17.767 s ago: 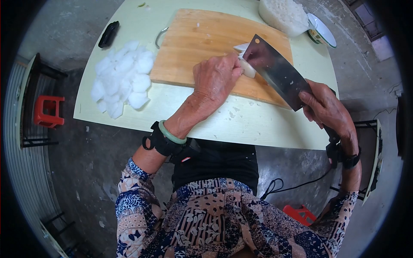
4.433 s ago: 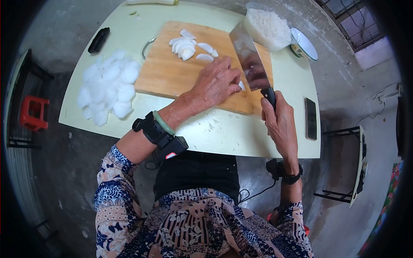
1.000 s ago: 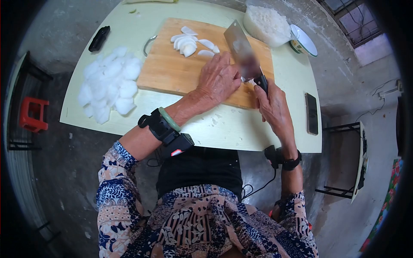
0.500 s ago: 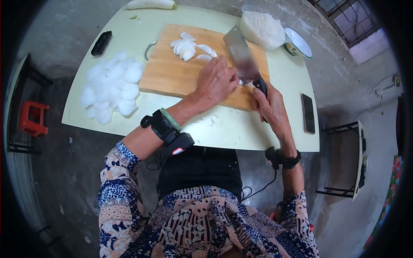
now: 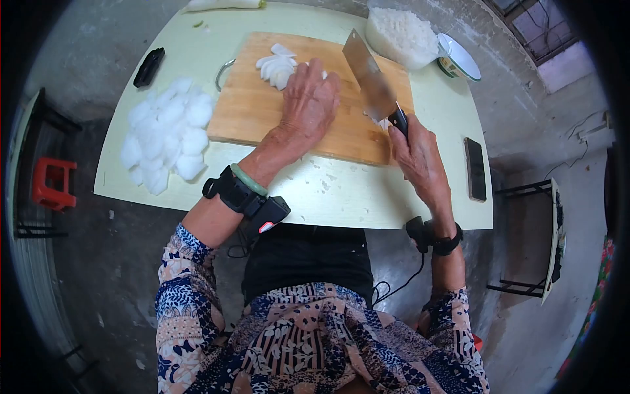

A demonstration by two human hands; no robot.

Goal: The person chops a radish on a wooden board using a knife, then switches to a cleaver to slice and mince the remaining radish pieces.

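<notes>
My left hand (image 5: 308, 105) lies flat on the wooden cutting board (image 5: 249, 111), fingers spread, its fingertips at a small heap of white radish slices (image 5: 275, 64) at the board's far side. My right hand (image 5: 417, 157) grips the black handle of a cleaver (image 5: 369, 75), whose blade points away over the board's right part. A small white leftover piece (image 5: 382, 123) lies by the blade's heel.
A big pile of white slices (image 5: 164, 134) sits on the pale table (image 5: 341, 197) left of the board. A tub of white shreds (image 5: 401, 33) and a bowl (image 5: 459, 58) stand far right; a phone (image 5: 475, 169) lies right, a black object (image 5: 147, 67) far left.
My left hand has left the piece beside the blade and moved away across the board to the cut slices. The cleaver has stayed over the board's right part.
</notes>
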